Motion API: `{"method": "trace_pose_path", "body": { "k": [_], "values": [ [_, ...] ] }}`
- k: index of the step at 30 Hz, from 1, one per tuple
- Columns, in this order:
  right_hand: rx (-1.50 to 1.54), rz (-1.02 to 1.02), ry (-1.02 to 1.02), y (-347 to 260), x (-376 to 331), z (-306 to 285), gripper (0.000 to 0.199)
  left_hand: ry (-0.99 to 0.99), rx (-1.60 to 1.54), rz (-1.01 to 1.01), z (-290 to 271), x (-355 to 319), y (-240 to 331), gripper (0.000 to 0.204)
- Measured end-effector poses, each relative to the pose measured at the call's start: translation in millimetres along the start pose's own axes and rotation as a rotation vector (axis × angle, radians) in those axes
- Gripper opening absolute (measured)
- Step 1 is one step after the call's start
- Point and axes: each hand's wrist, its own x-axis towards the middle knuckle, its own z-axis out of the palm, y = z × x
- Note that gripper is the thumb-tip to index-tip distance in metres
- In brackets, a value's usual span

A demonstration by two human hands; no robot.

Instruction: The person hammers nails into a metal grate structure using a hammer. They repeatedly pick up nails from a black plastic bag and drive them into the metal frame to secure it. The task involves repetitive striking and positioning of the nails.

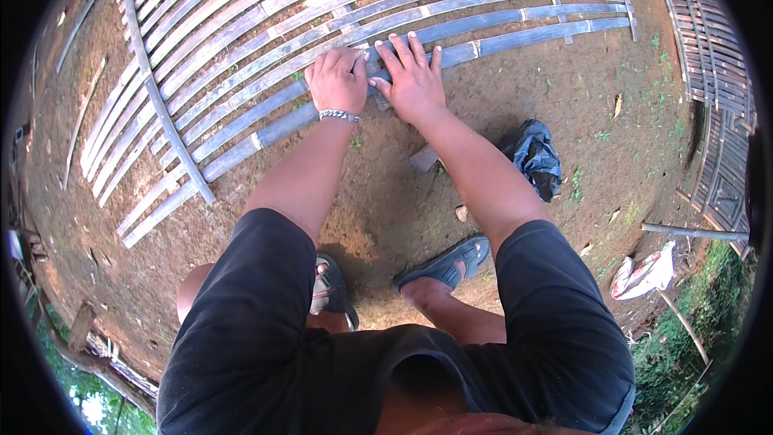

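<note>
A panel of split bamboo slats (531,35) lies on bare soil in front of me, with bamboo crosspieces (153,84) running across it. My left hand (336,80), a chain bracelet at its wrist, is curled over the nearer slats, fingertips partly hidden. Beside it, my right hand (413,79) rests on the near slats with fingers stretched and spread. The two thumbs are close together. Under my right forearm lies a small grey-brown flat piece (423,159), partly covered; its kind is unclear.
To the right of my right forearm sits a crumpled dark plastic bag (538,159). A woven bamboo panel (713,56) stands along the right side, near a pole (694,233) and a white sack (644,272). My sandalled feet (451,266) are below my arms.
</note>
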Motion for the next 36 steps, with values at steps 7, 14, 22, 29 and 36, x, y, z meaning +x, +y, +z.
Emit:
{"method": "trace_pose_path", "body": {
  "k": [7, 14, 22, 29, 36],
  "values": [
    [0.016, 0.013, -0.015, -1, 1, -3, 0.064, -0.039, 0.014, -0.011, -1, 1, 1, 0.015],
    [0.171, 0.045, 0.097, -7, -12, -10, 0.074, -0.037, 0.034, 0.021, 0, -1, 3, 0.014],
    [0.469, 0.085, 0.181, -4, -182, -3, 0.07, -0.038, 0.037, 0.017, -1, -1, 3, 0.012],
    [0.109, 0.439, 0.035, 54, -296, 22, 0.063, -0.025, 0.015, 0.003, -2, -1, 2, 0.013],
    [0.226, 0.457, -0.054, 69, -302, 20, 0.054, -0.055, 0.012, -0.02, -3, -1, 2, 0.015]
  ]
}}
